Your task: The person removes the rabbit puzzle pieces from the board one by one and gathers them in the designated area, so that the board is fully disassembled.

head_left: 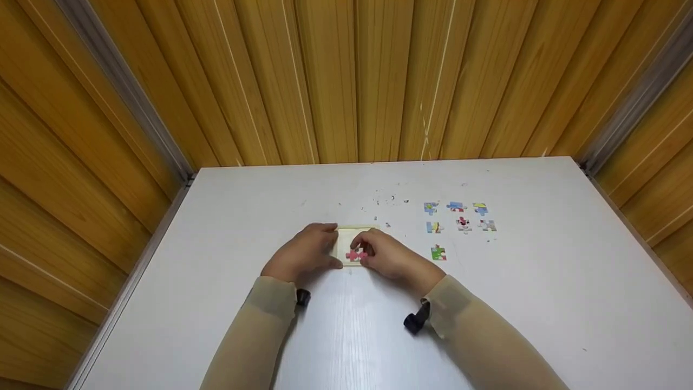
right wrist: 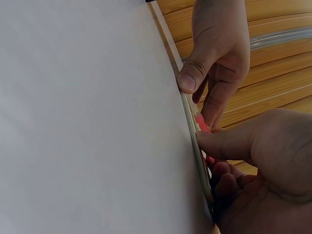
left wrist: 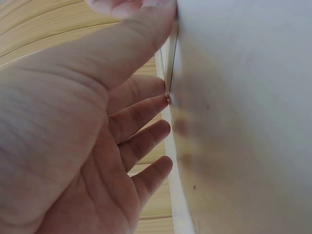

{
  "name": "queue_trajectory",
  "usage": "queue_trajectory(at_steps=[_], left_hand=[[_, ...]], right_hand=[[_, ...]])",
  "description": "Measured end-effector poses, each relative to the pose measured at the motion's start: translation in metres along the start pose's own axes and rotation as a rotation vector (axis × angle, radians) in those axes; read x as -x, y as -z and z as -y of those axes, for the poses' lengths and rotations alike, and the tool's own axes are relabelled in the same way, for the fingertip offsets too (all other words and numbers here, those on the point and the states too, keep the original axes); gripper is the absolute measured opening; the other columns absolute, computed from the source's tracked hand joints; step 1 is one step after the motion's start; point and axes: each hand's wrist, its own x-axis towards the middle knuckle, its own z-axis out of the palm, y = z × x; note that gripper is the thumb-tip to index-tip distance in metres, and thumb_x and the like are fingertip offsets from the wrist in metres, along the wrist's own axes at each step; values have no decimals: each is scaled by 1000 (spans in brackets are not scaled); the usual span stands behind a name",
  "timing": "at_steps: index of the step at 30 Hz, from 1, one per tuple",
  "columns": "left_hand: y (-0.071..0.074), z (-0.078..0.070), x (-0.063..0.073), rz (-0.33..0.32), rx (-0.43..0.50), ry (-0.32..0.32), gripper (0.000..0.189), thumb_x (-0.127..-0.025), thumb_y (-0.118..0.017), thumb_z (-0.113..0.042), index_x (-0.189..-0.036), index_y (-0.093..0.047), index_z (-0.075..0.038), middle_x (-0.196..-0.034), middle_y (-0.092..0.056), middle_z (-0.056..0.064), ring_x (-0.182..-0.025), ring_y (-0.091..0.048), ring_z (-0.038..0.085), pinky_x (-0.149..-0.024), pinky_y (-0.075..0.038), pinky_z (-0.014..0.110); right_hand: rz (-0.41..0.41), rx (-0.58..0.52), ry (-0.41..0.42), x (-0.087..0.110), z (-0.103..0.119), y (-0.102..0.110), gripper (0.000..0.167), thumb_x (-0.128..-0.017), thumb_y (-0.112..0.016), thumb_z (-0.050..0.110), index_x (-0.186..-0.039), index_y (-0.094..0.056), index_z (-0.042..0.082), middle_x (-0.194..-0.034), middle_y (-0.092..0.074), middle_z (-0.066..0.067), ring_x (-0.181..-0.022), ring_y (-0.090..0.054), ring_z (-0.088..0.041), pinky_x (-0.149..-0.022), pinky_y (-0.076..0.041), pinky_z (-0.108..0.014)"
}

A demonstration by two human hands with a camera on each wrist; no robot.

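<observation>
A small pale wooden puzzle tray lies on the white table between the two hands. My left hand holds the tray along its left side, thumb at the near corner and fingers toward the far one. My right hand reaches over the tray's right part and pinches a pink-and-white jigsaw piece inside the near rim. In the right wrist view, the pink edge of that piece shows beside the right thumb. The right fingertips are partly hidden there.
To the right lie several loose jigsaw pieces in loose rows, with a green piece nearer me. Small dark specks are scattered beyond the tray. A wood-patterned wall stands behind the table.
</observation>
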Motion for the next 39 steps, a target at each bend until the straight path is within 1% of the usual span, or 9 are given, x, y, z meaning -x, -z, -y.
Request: queue_trajectory(at_steps=[6, 11, 18, 21, 24, 27, 32, 35, 39], left_hand=[[-1, 0, 0, 3, 7, 14, 61, -92, -97, -22, -149, -75, -13, -175, -53, 14, -166, -46, 40, -140, -38, 55], [0, 0, 0, 12, 10, 20, 64, -93, -96, -23, -151, -73, -11, -176, -52, 14, -167, -45, 39, -140, -37, 54], [1, 2, -1, 11, -46, -24, 61, -93, -96, -23, -149, -75, -11, -173, -56, 15, -166, -47, 39, -140, -37, 53], [-1, 3, -1, 6, -59, -29, 60, -94, -95, -25, -148, -75, -12, -172, -57, 15, -166, -47, 39, -140, -37, 53], [-4, 4, -1, 2, -43, -29, 57, -93, -96, -24, -146, -76, -13, -172, -58, 14, -166, -47, 38, -140, -37, 53], [-4, 4, -1, 1, -25, -30, 56, -93, -96, -24, -144, -77, -13, -173, -57, 14, -166, -47, 38, -140, -38, 54], [-3, 5, -1, 4, -41, -38, 55, -93, -96, -26, -143, -77, -13, -173, -56, 14, -165, -48, 40, -139, -38, 55], [-2, 5, -2, 6, -31, -28, 56, -93, -96, -25, -145, -76, -14, -174, -55, 14, -165, -47, 40, -140, -37, 55], [-1, 4, -2, 14, -16, -19, 63, -93, -96, -23, -151, -73, -13, -175, -54, 14, -166, -46, 41, -140, -37, 55]], right_hand=[[3, -14, -4, 1, 0, 1, 29, -102, -72, 0, -129, -75, 10, -113, -64, -8, -102, -59, -16, -92, -49, -33], [10, -16, -4, 1, 0, 3, 30, -102, -75, 3, -131, -77, 7, -113, -66, -8, -101, -59, -16, -90, -49, -31], [14, -16, 10, -1, -2, 3, 33, -100, -80, 6, -132, -79, 5, -113, -67, -9, -100, -59, -15, -88, -49, -29], [11, 0, 19, -1, -3, 3, 34, -99, -81, 8, -132, -80, 6, -113, -68, -8, -100, -60, -15, -89, -50, -29], [11, 10, 5, 1, -3, 3, 34, -99, -80, 8, -133, -79, 7, -114, -67, -7, -101, -59, -15, -90, -50, -30], [17, 14, -6, 0, -1, 5, 33, -100, -80, 9, -133, -79, 8, -113, -67, -6, -100, -59, -16, -89, -50, -32], [38, 20, -11, 1, 5, 10, 33, -101, -79, 10, -134, -79, 6, -114, -68, -7, -101, -59, -18, -89, -50, -33], [45, 6, -21, 3, 7, 14, 33, -102, -79, 12, -135, -79, 8, -115, -68, -8, -101, -59, -19, -90, -50, -34], [52, -13, -34, 9, 6, 22, 33, -103, -80, 15, -136, -79, 10, -117, -69, -9, -102, -60, -20, -89, -50, -34]])
